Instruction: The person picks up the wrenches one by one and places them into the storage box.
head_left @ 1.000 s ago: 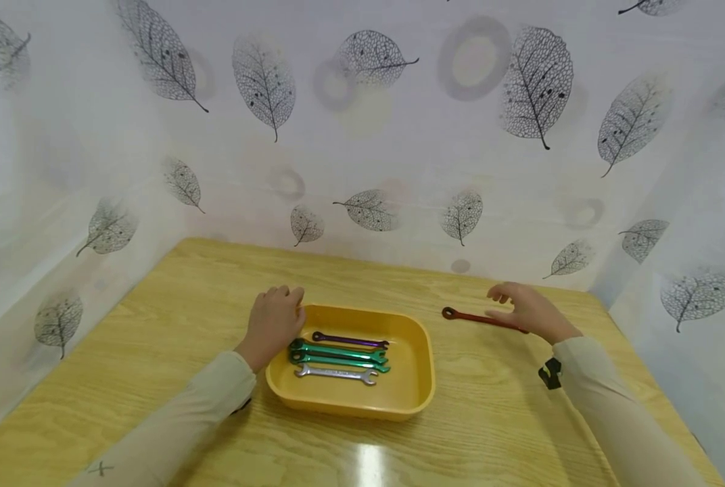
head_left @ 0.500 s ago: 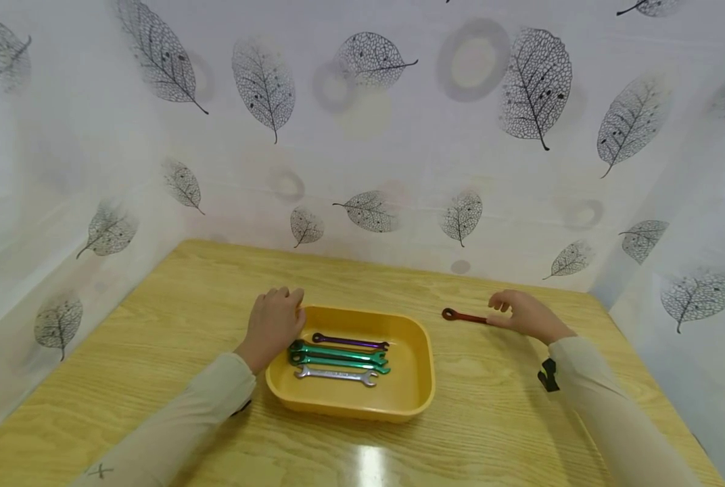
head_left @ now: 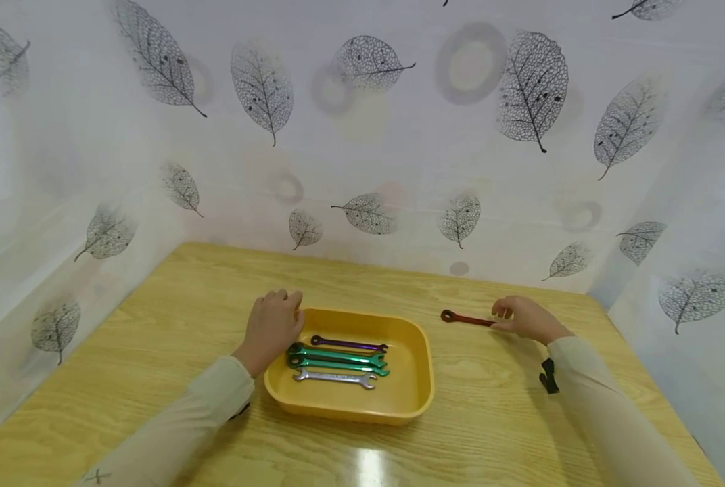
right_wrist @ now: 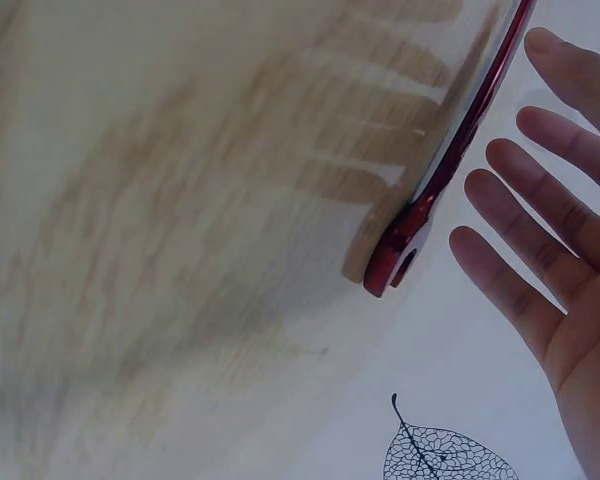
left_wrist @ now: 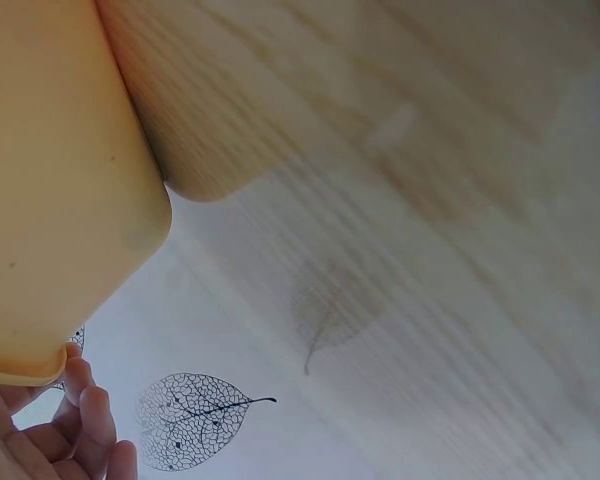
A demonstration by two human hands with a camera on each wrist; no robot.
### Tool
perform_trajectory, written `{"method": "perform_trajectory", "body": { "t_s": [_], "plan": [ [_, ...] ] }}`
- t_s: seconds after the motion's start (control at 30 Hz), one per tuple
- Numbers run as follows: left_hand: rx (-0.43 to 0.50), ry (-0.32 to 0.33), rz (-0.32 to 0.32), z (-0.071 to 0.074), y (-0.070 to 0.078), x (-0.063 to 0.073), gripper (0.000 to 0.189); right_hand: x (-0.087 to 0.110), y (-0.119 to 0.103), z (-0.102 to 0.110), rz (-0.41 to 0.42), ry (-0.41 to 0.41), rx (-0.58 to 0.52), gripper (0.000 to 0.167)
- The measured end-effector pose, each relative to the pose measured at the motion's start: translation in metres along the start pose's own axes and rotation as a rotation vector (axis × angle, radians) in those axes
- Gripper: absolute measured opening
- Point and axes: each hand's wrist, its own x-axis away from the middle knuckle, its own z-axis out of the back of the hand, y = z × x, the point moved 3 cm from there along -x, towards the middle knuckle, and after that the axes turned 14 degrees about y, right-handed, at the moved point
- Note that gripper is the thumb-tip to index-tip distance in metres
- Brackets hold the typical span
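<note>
My left hand (head_left: 271,331) grips the left rim of a yellow plastic tray (head_left: 350,411), its fingers curled at the edge in the left wrist view. Inside the tray lie a purple wrench (head_left: 347,344), two green wrenches (head_left: 338,354) and a silver open-end wrench (head_left: 335,379), side by side. To the right of the tray, a red combination wrench (head_left: 467,319) lies on the table. Close above its right end is my right hand (head_left: 529,319), which hides that end in the head view. The right wrist view shows its fingers (right_wrist: 525,225) spread and apart from the wrench.
The wood-grain table (head_left: 478,406) extends around the tray. A white leaf-patterned sheet (head_left: 399,149) stands behind the table and along both sides. A black strap (head_left: 548,375) sits at the right sleeve.
My right hand has come slightly down toward the red wrench and now covers more of its right end. The left hand, the tray and its wrenches have stayed in place.
</note>
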Motion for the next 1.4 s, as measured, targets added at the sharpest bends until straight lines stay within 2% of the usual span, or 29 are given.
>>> {"method": "perform_trajectory", "body": {
  "t_s": [0.43,0.77,1.4],
  "plan": [
    [0.006,-0.003,0.002,-0.0001,0.0004,-0.0003,0.016,-0.0008,0.0034,-0.0035,-0.028,-0.031,-0.051,0.014],
    [0.001,0.006,-0.005,-0.0014,0.001,-0.001,0.018,0.0016,0.0102,-0.0055,-0.085,-0.047,-0.086,0.02],
    [-0.002,-0.004,0.006,-0.0018,-0.0001,0.0013,0.016,0.001,0.0032,-0.0065,0.035,-0.002,0.005,0.019]
  ]
}}
